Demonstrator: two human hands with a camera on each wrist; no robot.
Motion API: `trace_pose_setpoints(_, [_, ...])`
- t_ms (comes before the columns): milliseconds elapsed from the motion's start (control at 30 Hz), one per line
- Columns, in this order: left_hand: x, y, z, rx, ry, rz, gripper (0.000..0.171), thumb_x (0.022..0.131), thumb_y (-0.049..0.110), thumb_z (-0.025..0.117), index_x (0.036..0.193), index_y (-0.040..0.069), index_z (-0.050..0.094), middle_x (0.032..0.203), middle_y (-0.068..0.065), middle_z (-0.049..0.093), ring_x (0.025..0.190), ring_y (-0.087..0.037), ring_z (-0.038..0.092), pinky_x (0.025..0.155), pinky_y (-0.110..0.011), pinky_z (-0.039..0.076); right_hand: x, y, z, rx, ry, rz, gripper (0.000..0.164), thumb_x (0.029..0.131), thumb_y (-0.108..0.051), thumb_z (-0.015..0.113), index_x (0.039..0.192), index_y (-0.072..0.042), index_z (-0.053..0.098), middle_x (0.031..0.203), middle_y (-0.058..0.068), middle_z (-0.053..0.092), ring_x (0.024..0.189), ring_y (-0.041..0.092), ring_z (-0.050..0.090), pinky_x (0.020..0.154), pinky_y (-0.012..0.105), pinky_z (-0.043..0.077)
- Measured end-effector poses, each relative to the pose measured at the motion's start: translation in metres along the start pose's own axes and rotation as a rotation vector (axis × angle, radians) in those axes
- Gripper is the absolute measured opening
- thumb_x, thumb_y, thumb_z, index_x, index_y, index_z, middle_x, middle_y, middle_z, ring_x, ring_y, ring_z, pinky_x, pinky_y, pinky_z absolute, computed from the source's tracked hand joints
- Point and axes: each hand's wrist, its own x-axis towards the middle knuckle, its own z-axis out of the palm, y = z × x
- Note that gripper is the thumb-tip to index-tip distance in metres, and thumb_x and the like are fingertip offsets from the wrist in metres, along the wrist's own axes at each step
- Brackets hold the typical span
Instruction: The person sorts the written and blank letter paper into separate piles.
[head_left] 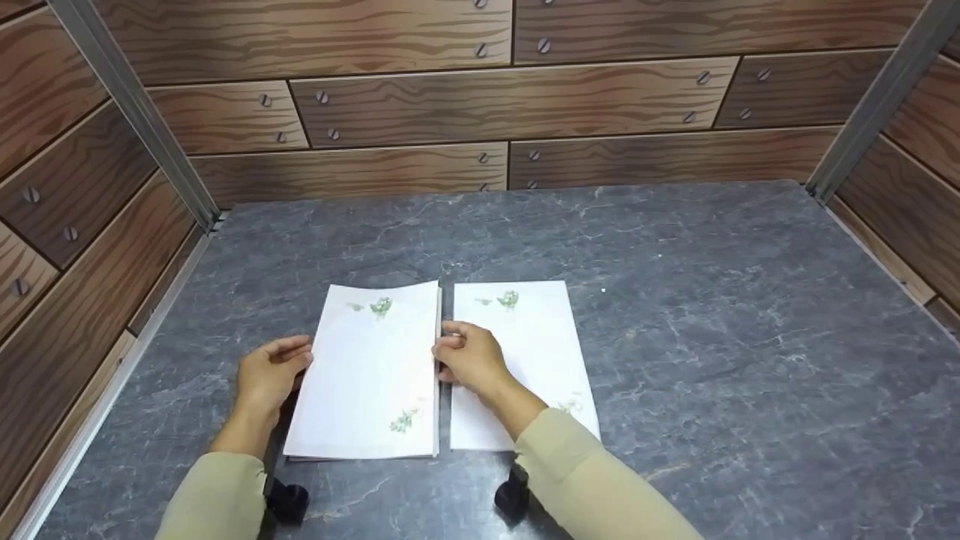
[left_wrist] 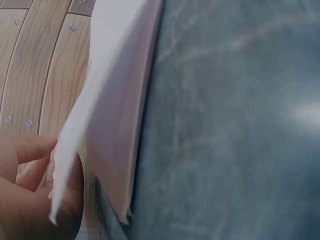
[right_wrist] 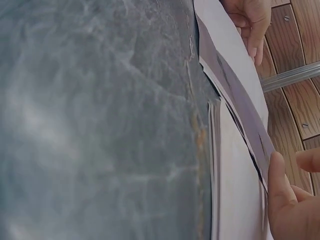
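Observation:
Two white paper stacks with green leafy prints lie side by side in the head view. The left paper stack (head_left: 360,375) has its top sheet bowed, with both long edges raised. My left hand (head_left: 270,375) holds its left edge, and in the left wrist view the sheet (left_wrist: 107,65) passes between the fingers. On the opposite edge, my right hand (head_left: 472,356) holds the paper between thumb and fingers, over the gap between the stacks. The right paper stack (head_left: 525,337) lies flat, partly covered by that hand and forearm. In the right wrist view its layered edge (right_wrist: 215,160) shows.
A dark grey marbled tabletop (head_left: 712,337) extends around the papers. Wood-patterned panels (head_left: 420,112) stand behind and at both sides, with metal posts (head_left: 142,112) in the corners. Black wrist devices (head_left: 512,495) sit under the forearms near the front. Tiny white specks (head_left: 603,290) dot the table.

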Motion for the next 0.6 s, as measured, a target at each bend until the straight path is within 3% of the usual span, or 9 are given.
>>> trace_pose_setpoints(300, [-0.0019,0.0015,-0.0003,0.020,0.009,-0.022,0.034,0.094,0.010,0.060,0.126,-0.003,0.059,0.115,-0.018,0.062,0.086,-0.012,0.062,0.067,-0.021,0.053,0.0003,0.0004,-0.0017,-0.004,0.003,0.024,0.047,0.091,-0.008,0.060,0.136,0.000,0.049,0.111,0.012,0.065,0.082,0.017,0.066,0.063,0.026,0.057])
trace_pose_setpoints(600, [-0.0028,-0.0002,-0.0015,0.022,0.011,-0.042,0.036,0.096,0.014,0.059,0.128,-0.003,0.057,0.118,-0.019,0.060,0.098,-0.021,0.061,0.072,-0.022,0.054,-0.0011,-0.0008,-0.0039,-0.030,-0.004,0.036,0.049,0.091,-0.011,0.061,0.137,-0.001,0.049,0.112,0.011,0.065,0.089,0.019,0.065,0.065,0.026,0.057])
